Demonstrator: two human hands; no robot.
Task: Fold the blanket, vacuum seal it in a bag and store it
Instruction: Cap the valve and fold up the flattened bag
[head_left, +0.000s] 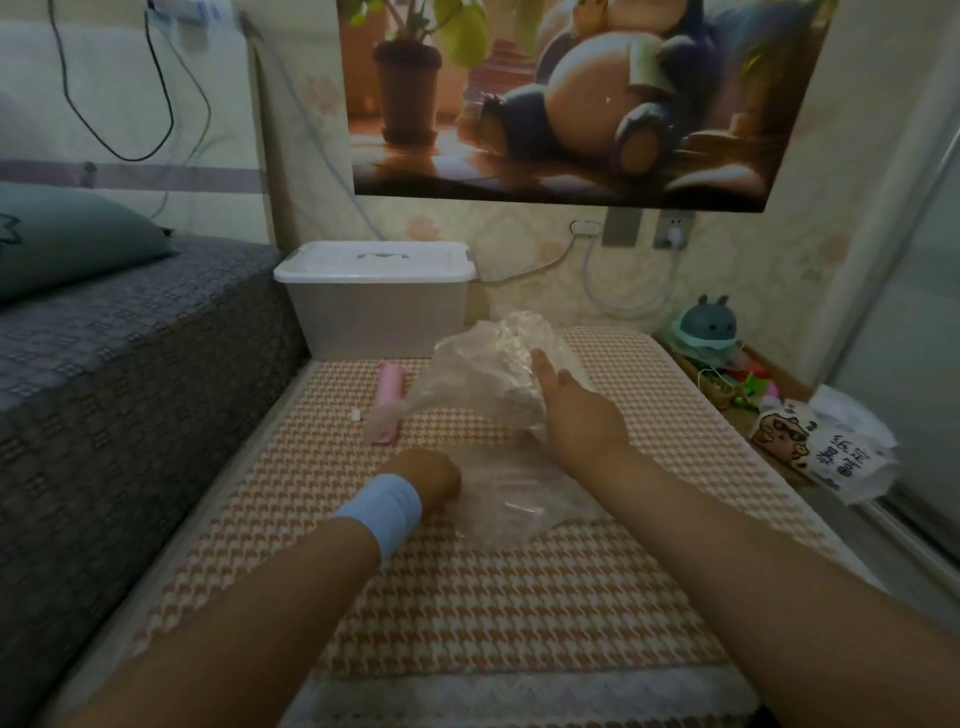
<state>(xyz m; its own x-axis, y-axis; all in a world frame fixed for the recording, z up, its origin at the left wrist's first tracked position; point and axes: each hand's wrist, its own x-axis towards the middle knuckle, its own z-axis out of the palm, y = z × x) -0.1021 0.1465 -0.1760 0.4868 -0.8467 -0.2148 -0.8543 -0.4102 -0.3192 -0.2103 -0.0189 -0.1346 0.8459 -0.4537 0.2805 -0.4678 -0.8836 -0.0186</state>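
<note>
A clear vacuum bag (483, 374) holding a crumpled, compressed whitish blanket lies on the houndstooth mat (467, 597). My right hand (576, 410) rests on its right side with the fingers stretched forward. My left hand (426, 475), with a light blue wristband, presses down on the bag's flat near end; its fingers are hidden. A pink pump (387, 410) lies just left of the bag, partly under the plastic.
A white lidded storage box (374, 296) stands against the wall behind the bag. A grey bed (130, 364) with a pillow runs along the left. Toys and a printed paper bag (826, 447) lie on the floor at right, beside a glass door.
</note>
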